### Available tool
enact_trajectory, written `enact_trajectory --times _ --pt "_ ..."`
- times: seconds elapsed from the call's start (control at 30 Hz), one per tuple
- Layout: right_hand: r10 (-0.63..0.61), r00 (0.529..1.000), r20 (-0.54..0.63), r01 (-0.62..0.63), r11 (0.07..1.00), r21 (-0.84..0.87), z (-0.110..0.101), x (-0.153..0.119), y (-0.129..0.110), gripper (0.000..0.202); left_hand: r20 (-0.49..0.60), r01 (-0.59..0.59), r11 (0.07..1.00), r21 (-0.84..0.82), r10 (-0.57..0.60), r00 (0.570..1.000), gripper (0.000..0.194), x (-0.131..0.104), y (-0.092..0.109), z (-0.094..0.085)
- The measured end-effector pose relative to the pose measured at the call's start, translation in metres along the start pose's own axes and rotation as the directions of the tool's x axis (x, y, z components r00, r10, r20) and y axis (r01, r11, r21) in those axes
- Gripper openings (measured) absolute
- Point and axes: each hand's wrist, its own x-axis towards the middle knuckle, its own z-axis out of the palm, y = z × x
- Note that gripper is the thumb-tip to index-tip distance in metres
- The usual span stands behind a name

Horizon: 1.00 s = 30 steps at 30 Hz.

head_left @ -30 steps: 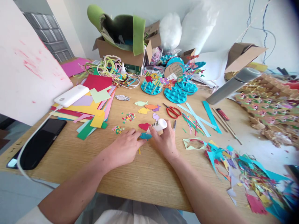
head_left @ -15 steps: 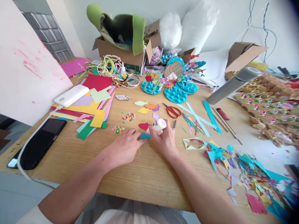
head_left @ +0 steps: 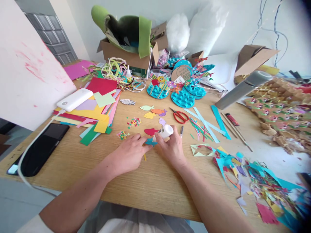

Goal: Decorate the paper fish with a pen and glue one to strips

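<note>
A white glue bottle (head_left: 166, 131) is tilted in my right hand (head_left: 173, 145), its nozzle end pointing down and left at a small blue paper fish (head_left: 151, 141). The fingers of my left hand (head_left: 132, 152) hold the blue fish at its left side against the table and hide part of it. Just beyond lies a red paper fish (head_left: 150, 131). Further back are a lilac fish (head_left: 162, 121), an orange fish (head_left: 157, 111), a yellow fish (head_left: 149, 115) and a pale green fish (head_left: 146, 107). Small piles of coloured paper bits (head_left: 134, 122) lie beyond my left hand.
Red-handled scissors (head_left: 181, 117) and paper strips (head_left: 205, 121) lie to the right, with heaped paper scraps (head_left: 262, 181) nearer. A grey flask (head_left: 239, 92) stands behind them. On the left are coloured sheets (head_left: 102, 84), a power bank (head_left: 74, 99) and a phone (head_left: 41, 152).
Both hands stay almost in place. The glue bottle is only very slightly shifted over the blue fish, and the view has moved a little.
</note>
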Motion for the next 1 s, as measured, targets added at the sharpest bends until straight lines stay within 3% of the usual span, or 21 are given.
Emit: enact_trajectory --times 1.0 --pt "0.005 1.0 0.016 -0.005 1.0 0.013 -0.0024 0.0001 -0.003 0.027 0.023 0.003 1.0 -0.009 -0.003 1.0 0.044 -0.0005 0.0017 -0.0052"
